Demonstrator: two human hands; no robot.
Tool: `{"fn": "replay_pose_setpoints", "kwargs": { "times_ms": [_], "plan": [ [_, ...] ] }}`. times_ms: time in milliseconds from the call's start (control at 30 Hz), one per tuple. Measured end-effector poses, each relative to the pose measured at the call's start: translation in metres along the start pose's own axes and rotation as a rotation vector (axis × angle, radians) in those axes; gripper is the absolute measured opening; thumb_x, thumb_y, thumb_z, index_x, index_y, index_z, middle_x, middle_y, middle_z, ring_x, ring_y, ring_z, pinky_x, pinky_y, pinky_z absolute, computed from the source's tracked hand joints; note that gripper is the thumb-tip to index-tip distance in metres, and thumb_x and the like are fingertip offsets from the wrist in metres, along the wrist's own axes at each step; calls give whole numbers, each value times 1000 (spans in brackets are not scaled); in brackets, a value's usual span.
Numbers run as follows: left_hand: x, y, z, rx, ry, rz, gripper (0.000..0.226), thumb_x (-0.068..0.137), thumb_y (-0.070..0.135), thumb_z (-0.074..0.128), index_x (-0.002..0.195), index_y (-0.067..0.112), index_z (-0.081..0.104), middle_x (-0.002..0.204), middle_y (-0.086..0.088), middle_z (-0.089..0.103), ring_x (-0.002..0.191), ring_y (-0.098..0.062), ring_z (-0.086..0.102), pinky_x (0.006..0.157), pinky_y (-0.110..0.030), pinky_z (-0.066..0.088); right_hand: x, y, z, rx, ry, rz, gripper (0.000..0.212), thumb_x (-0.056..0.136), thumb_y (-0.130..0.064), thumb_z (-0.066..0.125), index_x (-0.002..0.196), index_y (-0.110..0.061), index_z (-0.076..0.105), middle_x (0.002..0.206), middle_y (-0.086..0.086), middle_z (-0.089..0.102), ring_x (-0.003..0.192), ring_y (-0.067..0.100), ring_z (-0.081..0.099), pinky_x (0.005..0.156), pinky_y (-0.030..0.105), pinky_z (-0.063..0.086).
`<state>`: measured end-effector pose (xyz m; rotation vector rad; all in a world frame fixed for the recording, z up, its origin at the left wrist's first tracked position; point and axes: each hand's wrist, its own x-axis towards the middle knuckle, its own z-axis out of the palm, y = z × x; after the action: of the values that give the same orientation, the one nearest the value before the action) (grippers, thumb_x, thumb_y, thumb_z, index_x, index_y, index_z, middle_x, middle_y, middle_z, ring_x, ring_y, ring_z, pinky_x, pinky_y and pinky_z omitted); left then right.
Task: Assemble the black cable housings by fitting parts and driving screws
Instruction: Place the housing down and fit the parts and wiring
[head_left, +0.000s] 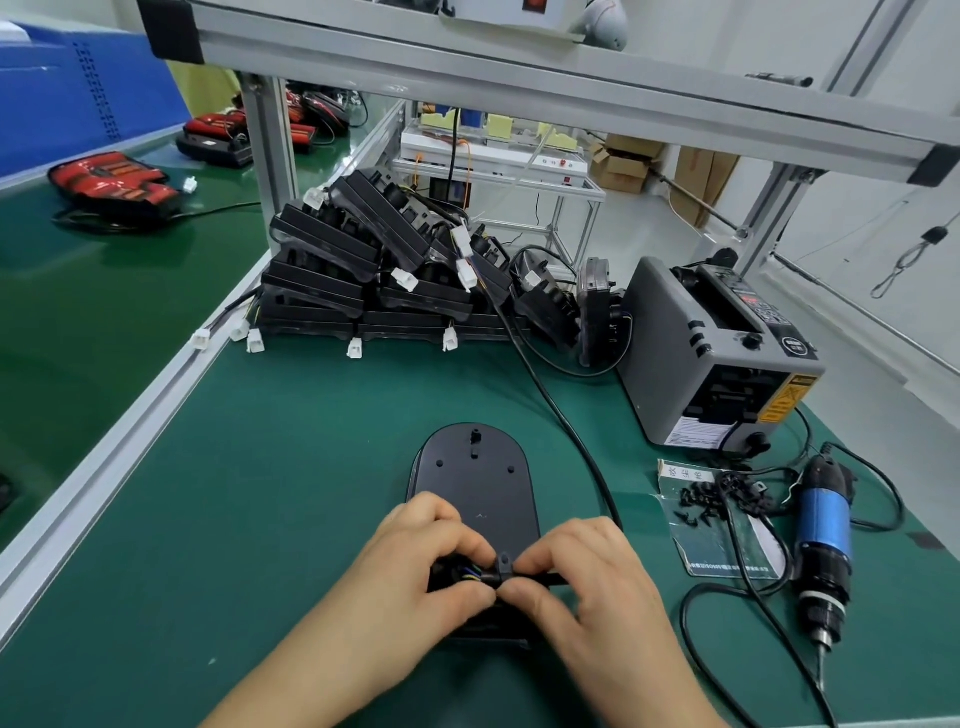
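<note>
A black oval-ended housing (475, 478) lies flat on the green mat in front of me. At its near end my left hand (421, 561) and my right hand (576, 571) pinch a small black cable clamp (503, 567) around a black cable (571, 447) with coloured wires. The hands hide the housing's near end. An electric screwdriver (826, 535) with a blue body lies to the right. Small black screws and clips (711, 499) lie on a plastic bag beside it.
A pile of black housings with white connectors (384, 275) is stacked at the back. A grey tape dispenser (722, 353) stands at the right rear. Red-and-black units (114, 187) lie on the conveyor to the left. An aluminium frame (519, 73) runs overhead.
</note>
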<state>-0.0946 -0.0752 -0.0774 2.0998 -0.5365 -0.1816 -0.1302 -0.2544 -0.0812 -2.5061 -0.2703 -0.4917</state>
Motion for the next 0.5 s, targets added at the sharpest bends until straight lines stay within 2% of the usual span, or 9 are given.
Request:
{"fn": "replay_pose_setpoints", "kwargs": {
  "times_ms": [200, 367, 500],
  "plan": [
    [2, 5, 2, -105, 10, -99, 17, 80, 22, 71, 77, 38, 66, 96, 26, 47, 99, 11, 40, 77, -2, 30, -1, 3, 2, 28, -24, 34, 37, 72, -58, 50, 75, -25, 66, 78, -22, 53, 86, 0, 41, 77, 21, 36],
    [3, 9, 2, -125, 7, -132, 9, 81, 31, 69, 72, 33, 68, 95, 19, 51, 100, 11, 39, 75, 0, 28, -2, 1, 1, 35, -39, 30, 39, 72, -58, 48, 77, -24, 66, 80, -21, 53, 88, 0, 41, 79, 22, 36],
    [5, 7, 10, -95, 112, -114, 20, 83, 31, 65, 65, 23, 68, 89, 18, 55, 99, 9, 39, 74, -2, 28, -2, -1, -1, 44, -81, 35, 40, 72, -58, 49, 81, -23, 67, 83, -20, 53, 91, 3, 44, 85, 26, 38]
  ]
}}
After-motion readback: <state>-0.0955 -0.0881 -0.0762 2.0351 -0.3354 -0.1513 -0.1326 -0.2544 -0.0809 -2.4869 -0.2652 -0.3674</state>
